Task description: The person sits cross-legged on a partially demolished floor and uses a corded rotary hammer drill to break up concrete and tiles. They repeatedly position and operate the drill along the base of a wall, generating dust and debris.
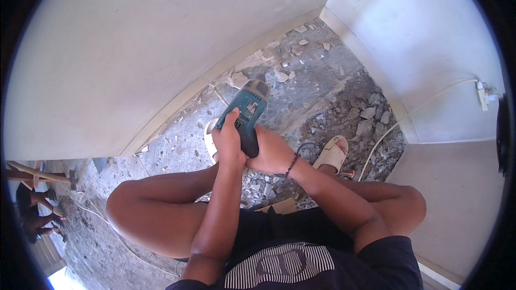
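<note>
One teal-and-black power drill [250, 104], located over the broken floor [301, 94] beside the wall [134, 53]: we are judging it heavy, rigid and hard-shelled, best held by its dark handle [249, 144] and steadied along the body. Fingers of our left hand [228, 138] and right hand [274, 151] are wrapping it from either side, the left arm [221, 204] reaching forward, the right arm [328, 189] slanting inward.

Pale shards [281, 76] lie scattered over the dusty grey floor [183, 150]. Broken rubble [368, 115] heaps at its right; a white cable [100, 217] trails along its left.
</note>
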Available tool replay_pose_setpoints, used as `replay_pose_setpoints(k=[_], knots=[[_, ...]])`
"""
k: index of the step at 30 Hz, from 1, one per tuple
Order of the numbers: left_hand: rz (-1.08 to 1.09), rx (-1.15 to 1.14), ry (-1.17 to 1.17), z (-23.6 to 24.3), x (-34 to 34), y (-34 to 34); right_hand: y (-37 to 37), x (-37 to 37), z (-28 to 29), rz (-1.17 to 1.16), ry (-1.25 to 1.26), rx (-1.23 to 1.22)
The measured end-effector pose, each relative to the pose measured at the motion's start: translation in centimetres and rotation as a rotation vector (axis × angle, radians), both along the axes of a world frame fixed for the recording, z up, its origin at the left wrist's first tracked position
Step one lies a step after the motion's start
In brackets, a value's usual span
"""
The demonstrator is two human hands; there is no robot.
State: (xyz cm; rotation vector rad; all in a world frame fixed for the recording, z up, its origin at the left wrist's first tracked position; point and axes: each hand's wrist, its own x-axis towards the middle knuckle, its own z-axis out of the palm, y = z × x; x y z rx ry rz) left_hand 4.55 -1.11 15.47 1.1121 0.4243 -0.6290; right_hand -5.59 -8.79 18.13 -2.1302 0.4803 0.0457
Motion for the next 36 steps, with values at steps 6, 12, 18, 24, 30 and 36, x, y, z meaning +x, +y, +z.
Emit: replay_pose_setpoints(k=[6,12,18,24,30,36], knots=[[-0.075,-0.013,0.031,-0.5,2.2,0.7,1.0,1.5,-1.6,-0.017,0.005,-0.057],[-0.067,-0.016,0.077,-0.8,2.8,2.2,2.8,2.2,-1.9,0.013,0.005,-0.101],[-0.081,-0.081,0.063,-2.4,2.8,2.3,2.7,2.1,-1.8,-0.014,0.065,-0.055],[-0.155,-0.102,0.119,-4.5,4.9,3.9,4.1,3.8,-2.8,0.042,0.142,-0.056],[-0.072,-0.246,0.134,-4.2,2.8,4.5,4.7,2.7,-2.8,0.096,0.157,-0.119],[-0.052,-0.194,0.080,-3.4,2.6,2.2,2.8,2.2,-2.7,0.041,0.098,-0.108]])
